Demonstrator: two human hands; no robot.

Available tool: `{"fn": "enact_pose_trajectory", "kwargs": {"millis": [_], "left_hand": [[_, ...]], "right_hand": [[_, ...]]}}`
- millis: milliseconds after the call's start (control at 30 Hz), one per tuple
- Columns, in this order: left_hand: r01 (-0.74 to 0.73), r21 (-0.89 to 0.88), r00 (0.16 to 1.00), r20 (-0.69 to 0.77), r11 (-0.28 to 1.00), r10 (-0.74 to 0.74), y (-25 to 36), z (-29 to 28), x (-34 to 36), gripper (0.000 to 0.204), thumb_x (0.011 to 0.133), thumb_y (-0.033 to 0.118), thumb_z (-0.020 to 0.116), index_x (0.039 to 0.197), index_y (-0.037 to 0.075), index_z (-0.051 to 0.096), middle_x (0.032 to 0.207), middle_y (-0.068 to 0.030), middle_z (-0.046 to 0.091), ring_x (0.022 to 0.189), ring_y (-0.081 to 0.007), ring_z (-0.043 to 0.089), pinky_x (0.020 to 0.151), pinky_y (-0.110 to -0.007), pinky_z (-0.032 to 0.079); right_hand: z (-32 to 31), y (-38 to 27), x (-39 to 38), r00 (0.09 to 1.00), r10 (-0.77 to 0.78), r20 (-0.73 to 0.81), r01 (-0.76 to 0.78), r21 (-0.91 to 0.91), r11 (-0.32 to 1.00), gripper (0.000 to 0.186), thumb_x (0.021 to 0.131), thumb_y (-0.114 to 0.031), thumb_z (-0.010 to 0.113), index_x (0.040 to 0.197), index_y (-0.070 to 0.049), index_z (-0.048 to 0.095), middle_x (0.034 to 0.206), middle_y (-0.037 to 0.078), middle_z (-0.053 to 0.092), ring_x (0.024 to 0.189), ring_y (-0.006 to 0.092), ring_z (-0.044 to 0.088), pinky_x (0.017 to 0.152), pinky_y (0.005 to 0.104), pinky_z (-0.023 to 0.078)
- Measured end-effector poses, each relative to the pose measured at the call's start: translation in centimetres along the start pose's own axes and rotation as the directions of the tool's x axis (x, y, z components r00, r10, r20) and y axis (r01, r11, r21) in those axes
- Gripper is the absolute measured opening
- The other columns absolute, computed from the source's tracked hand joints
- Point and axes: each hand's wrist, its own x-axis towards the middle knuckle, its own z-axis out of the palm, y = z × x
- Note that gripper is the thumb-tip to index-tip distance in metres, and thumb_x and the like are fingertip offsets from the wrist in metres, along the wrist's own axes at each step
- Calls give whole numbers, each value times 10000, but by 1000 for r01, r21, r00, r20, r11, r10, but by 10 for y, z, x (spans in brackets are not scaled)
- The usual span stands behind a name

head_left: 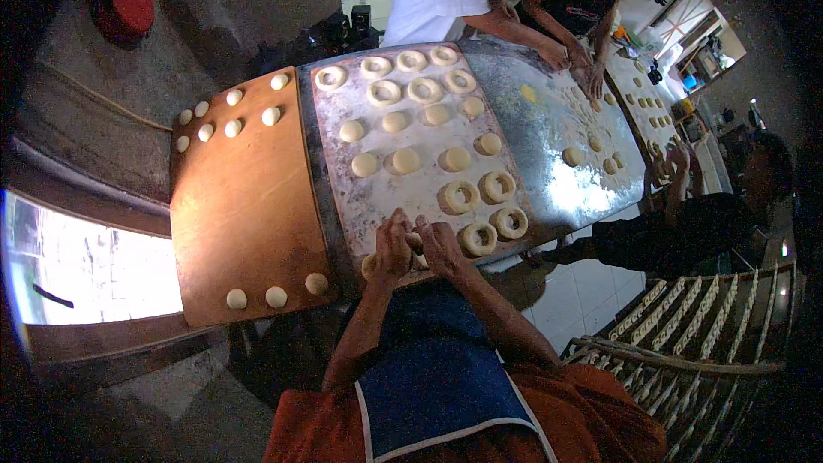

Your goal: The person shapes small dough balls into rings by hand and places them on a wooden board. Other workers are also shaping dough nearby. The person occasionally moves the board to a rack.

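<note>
My left hand (393, 247) and my right hand (438, 249) are close together over the near edge of a floured board (350, 199). Their fingers curl around a piece of dough (414, 241), which is mostly hidden between them. More pale dough (369, 267) peeks out beside my left hand. Right of my hands lie several dough rings, the closest being a dough ring (478, 238). Round, flattened dough pieces (405, 161) fill the board's middle rows. Another group of dough rings (383, 93) sits at its far end.
On the left, a brown wooden board (244, 214) carries dough balls (276, 297) at both ends. Co-workers' hands (586, 73) handle dough on the dark, floured tabletop (549, 120). A person in black (677, 236) stands at right. A slatted rack (677, 367) occupies the lower right.
</note>
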Motion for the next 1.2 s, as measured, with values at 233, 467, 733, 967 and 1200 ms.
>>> {"fn": "enact_pose_trajectory", "kwargs": {"millis": [233,467,733,967,1200], "left_hand": [[39,-618,993,-64,785,-99,-6,-2,-4,542,1060,495,380,890,-7,493,694,-94,460,634,-190,502,598,-396,428],[81,-915,976,154,396,157,-36,-5,8,340,1035,315,437,1165,24,554,1060,-150,593,917,-241,605,839,-438,480],[-330,-216,925,-267,919,269,-13,4,-7,377,1064,349,471,1095,-4,601,946,-132,612,791,-247,599,717,-408,514],[-494,604,752,-64,625,656,-32,-5,28,309,1094,195,395,1214,-24,578,1124,-206,606,1022,-306,603,890,-408,506],[-95,697,919,-213,711,331,-49,21,76,456,946,192,633,1293,-77,513,1174,-259,633,1120,-429,590,1014,-534,438]], "right_hand": [[26,12,3,599,-717,-356,559,-455,693,655,879,48,619,1489,-11,388,1065,212,596,847,364,547,744,473,500],[13,0,-1,886,-437,-153,345,-410,844,646,883,32,621,1487,7,393,1139,234,585,897,370,543,790,469,499],[27,16,0,506,-746,-433,396,-651,647,401,1021,-150,555,1364,51,500,973,208,625,872,325,558,808,415,494],[-17,25,24,987,-28,-156,110,547,830,445,871,-248,748,1166,49,598,901,173,655,857,303,635,781,406,520],[-44,38,21,890,-179,-420,-30,-446,895,682,798,-262,807,1351,-13,493,1187,259,635,1013,419,638,861,491,529]]}}
